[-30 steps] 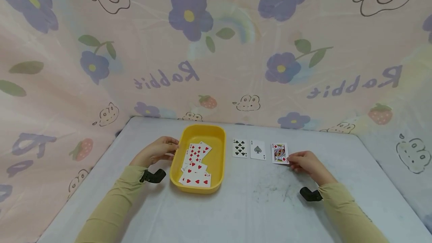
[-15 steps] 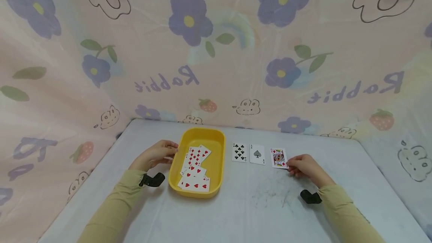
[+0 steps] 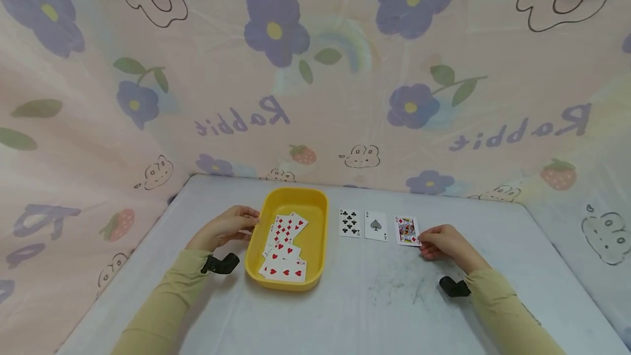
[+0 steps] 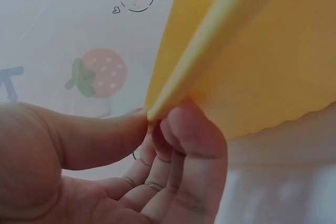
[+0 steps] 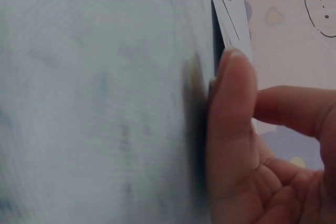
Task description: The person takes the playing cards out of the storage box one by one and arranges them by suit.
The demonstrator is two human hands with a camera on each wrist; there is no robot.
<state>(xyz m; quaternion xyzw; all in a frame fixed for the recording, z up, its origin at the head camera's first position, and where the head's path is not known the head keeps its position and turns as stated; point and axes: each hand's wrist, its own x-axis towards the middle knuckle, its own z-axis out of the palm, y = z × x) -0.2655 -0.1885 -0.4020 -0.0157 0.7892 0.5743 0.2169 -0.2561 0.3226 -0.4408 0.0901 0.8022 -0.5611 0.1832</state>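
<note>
My left hand (image 3: 224, 229) pinches the left rim of a yellow plastic tray (image 3: 314, 240); in the left wrist view the thumb and a curled finger (image 4: 197, 129) meet on that rim. Inside the tray, red-suit playing cards (image 3: 286, 270) lie face up and overlapping. My right hand (image 3: 448, 245) pinches the lower right corner of a king of diamonds (image 3: 407, 230), which lies face up at the table's surface. The right wrist view shows this card nearly edge-on beyond the thumb and finger (image 5: 233, 98), so its face is mostly hidden there.
An eight of clubs (image 3: 349, 223) and an ace of spades (image 3: 376, 226) lie face up in a row between tray and king. A white cloth covers the table (image 3: 365, 311), with dark smudges near the right hand. A patterned curtain (image 3: 315, 86) rises behind and at the sides.
The head view has shifted slightly, so the table sits a little lower in it than one second ago. Both hands keep their grips on the tray and the king of diamonds.
</note>
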